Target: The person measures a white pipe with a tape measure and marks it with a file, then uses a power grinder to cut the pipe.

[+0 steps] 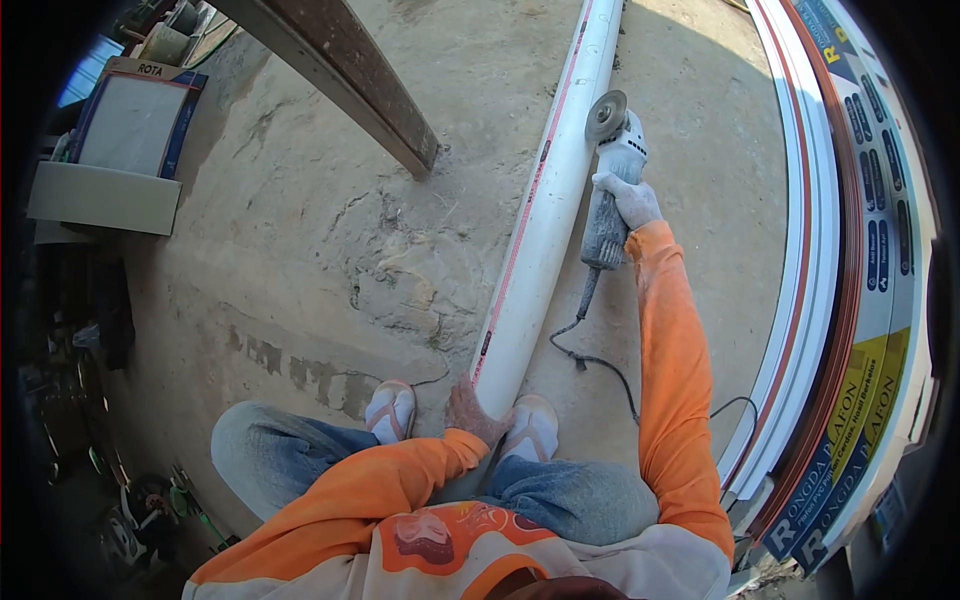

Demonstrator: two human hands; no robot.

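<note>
A long white plastic pipe (pixel 540 245) with red printed lettering runs from between my feet away to the top of the view. My left hand (pixel 475 412) is closed over its near end, between the two sandalled feet. In a pale glove, my right hand (pixel 632 203) grips the body of an angle grinder (pixel 606 228). The grinder's round disc (pixel 606 116) overlaps the pipe's right edge in this view. Its black cord (pixel 600 363) hangs from the back end and trails across the floor under my right sleeve.
A brown metal post (pixel 350 85) stands on the rough concrete floor (pixel 270 250) left of the pipe. Long white and brown trim strips (pixel 815 250) and printed ceiling-panel packs (pixel 880 330) line the right side. Boxes (pixel 130 130) and a pale panel (pixel 105 197) stand at the left.
</note>
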